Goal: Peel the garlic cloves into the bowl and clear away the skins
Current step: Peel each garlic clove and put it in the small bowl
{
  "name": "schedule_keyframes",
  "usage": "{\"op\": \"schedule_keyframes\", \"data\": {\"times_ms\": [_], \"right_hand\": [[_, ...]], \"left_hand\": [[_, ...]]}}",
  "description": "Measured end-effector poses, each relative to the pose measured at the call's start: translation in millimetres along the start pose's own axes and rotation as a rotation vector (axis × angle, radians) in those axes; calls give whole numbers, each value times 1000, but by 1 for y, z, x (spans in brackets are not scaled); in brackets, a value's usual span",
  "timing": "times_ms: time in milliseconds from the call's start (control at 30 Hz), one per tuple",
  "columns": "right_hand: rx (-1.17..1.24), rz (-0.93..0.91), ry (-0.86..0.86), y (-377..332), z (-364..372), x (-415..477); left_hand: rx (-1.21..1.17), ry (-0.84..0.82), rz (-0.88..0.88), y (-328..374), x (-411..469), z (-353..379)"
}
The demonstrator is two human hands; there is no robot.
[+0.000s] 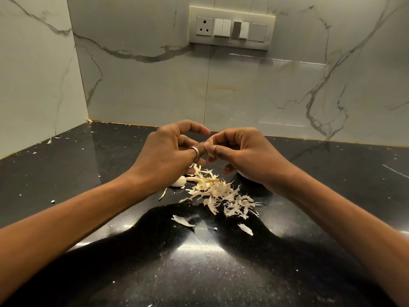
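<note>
We see both hands raised a little above the black worktop (88, 173), meeting near its back edge. Between them sits a small pale garlic clove (210, 148). The right hand (241, 151) has a narrow grip, with thumb and forefinger closed on the clove from its side. The left hand (172, 151) meets it from the other side. Its ringed digit, which carries a silver ring (195, 151), presses against the clove, and its other fingers curl round above and below. So both grips are narrow and closed on the same clove. We cannot tell how much skin is left on it, since the fingers hide most of it.

Directly below the hands lies the pile of skins (221, 193), a loose heap of dry, papery strips spread across the worktop toward us. Two larger flakes lie apart from the heap, one (182, 220) nearer us on the left and another (245, 229) on the right. Just beside the left wrist, at the heap's left edge, another clove (179, 182) rests on the worktop — partly hidden by the forearm.

Small crumbs of skin are scattered over the worktop, several of them along the left corner. Behind it rises a marbled wall (143, 85) — a switch panel (231, 27) is mounted on it, high above the hands.
</note>
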State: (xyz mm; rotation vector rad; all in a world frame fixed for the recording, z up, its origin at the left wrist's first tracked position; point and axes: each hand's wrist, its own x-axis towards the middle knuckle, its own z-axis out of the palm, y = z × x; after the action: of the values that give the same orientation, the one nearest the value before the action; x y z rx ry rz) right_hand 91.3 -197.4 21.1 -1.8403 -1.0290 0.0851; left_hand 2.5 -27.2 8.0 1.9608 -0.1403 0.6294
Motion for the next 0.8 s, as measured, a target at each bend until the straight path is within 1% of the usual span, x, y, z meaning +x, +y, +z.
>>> {"op": "schedule_keyframes", "data": {"times_ms": [133,267,400,500,667,800], "right_hand": [[4,-11,-26,1,0,0],[5,-1,-47,1,0,1],[24,17,-39,3,0,1],[74,26,-36,2,-1,1],[193,57,2,0,-3,0],[217,48,55,-4,-8,-1]], "left_hand": [[53,1,30,-4,1,0],[79,38,44,-6,2,1],[117,79,70,-6,2,1],[136,74,58,-7,2,1],[157,72,34,-6,2,3],[192,68,23,-6,1,3]]}}
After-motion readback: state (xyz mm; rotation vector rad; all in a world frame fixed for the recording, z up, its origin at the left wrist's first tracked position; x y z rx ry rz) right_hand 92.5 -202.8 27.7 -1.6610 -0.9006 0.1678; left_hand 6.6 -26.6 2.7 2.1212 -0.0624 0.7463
